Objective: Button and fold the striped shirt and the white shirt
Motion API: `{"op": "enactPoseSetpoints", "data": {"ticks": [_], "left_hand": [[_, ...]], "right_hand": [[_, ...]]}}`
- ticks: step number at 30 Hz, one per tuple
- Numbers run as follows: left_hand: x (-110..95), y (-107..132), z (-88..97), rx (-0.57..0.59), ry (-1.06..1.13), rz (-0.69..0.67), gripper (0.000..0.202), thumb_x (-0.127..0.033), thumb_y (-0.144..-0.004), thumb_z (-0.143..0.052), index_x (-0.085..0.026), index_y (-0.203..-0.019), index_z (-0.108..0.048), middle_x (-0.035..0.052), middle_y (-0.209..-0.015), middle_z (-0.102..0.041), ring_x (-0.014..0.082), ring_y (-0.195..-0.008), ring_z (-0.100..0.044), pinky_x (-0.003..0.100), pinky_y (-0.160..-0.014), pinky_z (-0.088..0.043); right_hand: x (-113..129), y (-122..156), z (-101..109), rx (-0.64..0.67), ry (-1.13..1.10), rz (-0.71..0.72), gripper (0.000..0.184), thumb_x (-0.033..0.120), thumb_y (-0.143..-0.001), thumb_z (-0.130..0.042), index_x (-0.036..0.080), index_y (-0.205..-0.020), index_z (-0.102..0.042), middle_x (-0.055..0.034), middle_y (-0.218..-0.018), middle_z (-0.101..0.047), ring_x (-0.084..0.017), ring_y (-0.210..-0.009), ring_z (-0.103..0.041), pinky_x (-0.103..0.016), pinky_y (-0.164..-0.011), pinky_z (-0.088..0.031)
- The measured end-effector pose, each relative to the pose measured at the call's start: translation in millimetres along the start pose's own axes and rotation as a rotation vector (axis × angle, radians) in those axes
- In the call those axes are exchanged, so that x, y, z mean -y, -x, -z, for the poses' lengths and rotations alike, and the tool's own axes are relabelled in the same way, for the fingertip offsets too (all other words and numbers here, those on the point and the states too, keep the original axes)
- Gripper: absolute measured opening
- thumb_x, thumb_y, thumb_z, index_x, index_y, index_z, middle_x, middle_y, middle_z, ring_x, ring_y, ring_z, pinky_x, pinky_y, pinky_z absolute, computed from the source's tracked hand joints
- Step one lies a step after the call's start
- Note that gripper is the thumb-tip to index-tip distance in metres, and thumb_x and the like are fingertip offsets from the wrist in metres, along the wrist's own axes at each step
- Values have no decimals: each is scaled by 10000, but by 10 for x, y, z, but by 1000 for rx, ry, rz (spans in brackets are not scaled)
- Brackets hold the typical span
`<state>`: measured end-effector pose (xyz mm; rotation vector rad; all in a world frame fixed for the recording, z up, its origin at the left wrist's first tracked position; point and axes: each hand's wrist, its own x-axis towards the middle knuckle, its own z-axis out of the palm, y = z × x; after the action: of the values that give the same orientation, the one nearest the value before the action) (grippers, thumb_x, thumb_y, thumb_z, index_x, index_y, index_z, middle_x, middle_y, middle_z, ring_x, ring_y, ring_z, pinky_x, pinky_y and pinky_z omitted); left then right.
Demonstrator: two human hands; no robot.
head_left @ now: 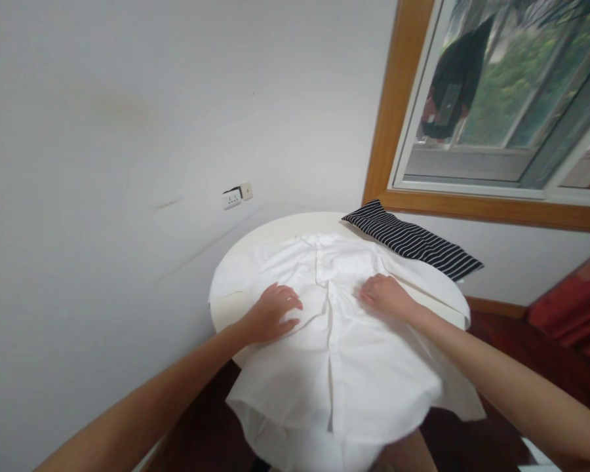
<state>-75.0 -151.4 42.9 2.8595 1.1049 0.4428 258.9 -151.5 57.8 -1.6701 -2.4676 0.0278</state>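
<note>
A white button-front shirt (368, 354) lies spread face up, its placket running down the middle and its hem hanging over the near edge of a round white table (255, 234). My left hand (274, 313) rests on the shirt left of the placket, fingers apart and slightly bent, holding nothing. To the right of the placket, my right hand (382, 295) has its fingers drawn together and bent down on the cloth, which creases beside them. Its fingertips are slightly blurred. The sleeves reach out toward both sides of the table.
A folded black-and-white striped cloth (413, 239) lies at the table's back right and juts past its rim. Behind are a white wall with a socket (231, 198) and a wood-framed window (496, 98). Red fabric (577, 308) hangs at the right above the dark floor.
</note>
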Motion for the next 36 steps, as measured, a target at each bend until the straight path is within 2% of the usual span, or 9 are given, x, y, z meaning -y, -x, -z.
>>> {"op": "enactPoseSetpoints", "data": {"ticks": [2,5,11,15,19,25,28,31,36], "left_hand": [[-14,-176,-68,-45,-5,-17,264,-357,-883,-517,-245,-1084,-646,76,-1188,-636,244,-1184,-519,478,-1113,-286],[-19,-344,-217,-27,-3,28,421,-380,-909,-474,-200,-1285,-534,112,-1318,-571,240,-1245,-484,424,-1092,-329],[58,-75,-172,78,-191,332,526,-495,-894,-460,-258,-1363,-453,121,-1443,-463,306,-1316,-405,580,-1043,-313],[261,97,4,145,-282,480,545,-330,-817,-532,-237,-1351,-476,135,-1494,-384,329,-1305,-405,526,-957,-421],[406,28,-24,96,-207,384,625,-258,-840,-465,-186,-1448,-343,105,-1508,-384,249,-1371,-354,440,-1109,-316],[353,-141,-241,77,-123,301,598,-484,-944,-333,-178,-1458,-351,109,-1509,-388,269,-1404,-321,463,-1152,-246],[255,-108,-282,131,-128,255,633,-587,-921,-352,-256,-1460,-355,89,-1544,-326,309,-1426,-271,552,-1145,-199],[219,-62,-274,142,-109,184,698,-639,-895,-374,-295,-1494,-274,73,-1559,-294,309,-1435,-248,577,-1145,-169],[382,-184,-262,52,-111,364,624,-553,-953,-279,-258,-1503,-268,71,-1535,-347,273,-1428,-276,537,-1142,-219]], "right_hand": [[21,-344,5,-12,43,27,337,318,-953,-420,163,-1002,-715,-149,-1061,-689,-279,-1095,-584,-409,-948,-409],[46,-687,-153,36,-29,137,380,329,-945,-453,202,-1274,-597,-107,-1334,-577,-253,-1281,-459,-405,-1055,-344],[216,-511,-497,179,-4,75,646,478,-938,-413,289,-1524,-221,-67,-1605,-94,-320,-1469,-52,-642,-1116,-82],[256,-348,-493,158,-26,-7,736,677,-911,-274,271,-1523,-239,-85,-1601,-117,-346,-1465,-42,-658,-1110,-36],[140,-305,-494,120,-45,109,712,672,-921,-266,272,-1509,-288,-69,-1591,-173,-298,-1468,-105,-572,-1155,-60],[-112,-186,-522,56,-52,224,647,635,-937,-303,291,-1482,-353,-41,-1576,-232,-269,-1457,-176,-501,-1179,-121],[-135,-72,-527,6,-31,115,631,579,-965,-269,229,-1481,-365,-87,-1562,-260,-283,-1448,-205,-505,-1166,-180],[-53,35,-539,33,-24,271,658,615,-945,-307,249,-1492,-339,-63,-1577,-216,-273,-1461,-160,-486,-1182,-139],[104,136,-585,14,1,16,704,623,-952,-251,175,-1484,-358,-129,-1567,-229,-299,-1459,-154,-508,-1174,-122]]}}
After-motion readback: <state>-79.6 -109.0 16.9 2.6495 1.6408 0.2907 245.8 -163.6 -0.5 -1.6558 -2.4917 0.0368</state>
